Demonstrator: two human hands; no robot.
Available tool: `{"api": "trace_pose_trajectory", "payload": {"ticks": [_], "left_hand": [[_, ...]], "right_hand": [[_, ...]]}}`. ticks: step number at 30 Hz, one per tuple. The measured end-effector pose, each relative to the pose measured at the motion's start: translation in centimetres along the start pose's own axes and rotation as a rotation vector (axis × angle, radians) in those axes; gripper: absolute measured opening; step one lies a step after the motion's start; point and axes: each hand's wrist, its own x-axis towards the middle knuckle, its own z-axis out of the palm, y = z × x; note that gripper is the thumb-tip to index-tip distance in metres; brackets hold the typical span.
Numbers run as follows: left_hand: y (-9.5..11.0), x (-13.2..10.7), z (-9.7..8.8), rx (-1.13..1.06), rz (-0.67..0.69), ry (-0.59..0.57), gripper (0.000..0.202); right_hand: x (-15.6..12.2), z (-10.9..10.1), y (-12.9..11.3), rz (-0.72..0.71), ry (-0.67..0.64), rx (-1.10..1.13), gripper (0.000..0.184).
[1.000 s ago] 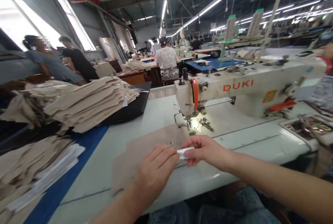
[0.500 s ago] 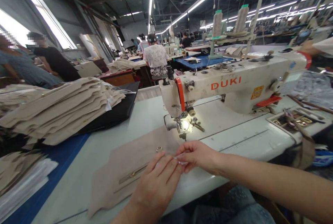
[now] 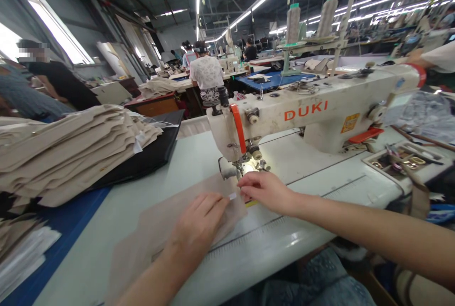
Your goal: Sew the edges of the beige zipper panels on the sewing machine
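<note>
A beige cut fabric piece (image 3: pixel 159 223) lies flat on the pale sewing table (image 3: pixel 199 154), its far corner under the needle of the white DUKI sewing machine (image 3: pixel 305 116). My left hand (image 3: pixel 197 225) rests flat on the fabric, fingers stretched toward a small white label (image 3: pixel 232 196). My right hand (image 3: pixel 265 191) pinches that label at the fabric's edge, just in front of the presser foot (image 3: pixel 245 166).
A tall stack of beige cut pieces (image 3: pixel 71 149) sits at the left on a dark tray, with more pieces below on a blue surface (image 3: pixel 60 235). A parts tray (image 3: pixel 405 161) stands at the right. Other workers sit at machines behind.
Both hands moved forward from the table's front toward the needle, carrying the white label. The left hand went from pinching the label to lying flat on the fabric.
</note>
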Motion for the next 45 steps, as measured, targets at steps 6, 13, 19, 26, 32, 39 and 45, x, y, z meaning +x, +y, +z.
{"api": "trace_pose_trajectory", "payload": {"ticks": [6, 13, 19, 26, 32, 39, 45], "left_hand": [[-1.2, -0.1, 2.8, -0.03, -0.006, -0.015, 0.029], [-1.3, -0.1, 4.0, -0.179, -0.054, -0.175, 0.031], [-1.4, 0.2, 3.9, -0.153, -0.017, -0.205, 0.031], [-1.0, 0.7, 4.2, -0.063, -0.002, -0.159, 0.028], [-0.8, 0.3, 4.6, -0.079, -0.016, -0.154, 0.031], [-0.8, 0.3, 4.6, -0.051, 0.015, -0.103, 0.034], [-0.9, 0.0, 4.7, -0.034, 0.026, -0.125, 0.035]], "right_hand": [[-2.0, -0.9, 0.9, -0.683, -0.176, -0.685, 0.021], [-2.6, -0.3, 1.5, -0.701, -0.217, -0.794, 0.024], [-2.7, -0.1, 1.7, -0.709, -0.201, -0.82, 0.024], [-2.8, 0.0, 1.7, -0.676, -0.18, -0.818, 0.023], [-2.8, 0.2, 2.0, -0.691, -0.18, -0.806, 0.024], [-2.7, 0.2, 1.8, -0.695, -0.196, -0.837, 0.024], [-2.7, 0.2, 1.8, -0.69, -0.209, -0.857, 0.023]]}}
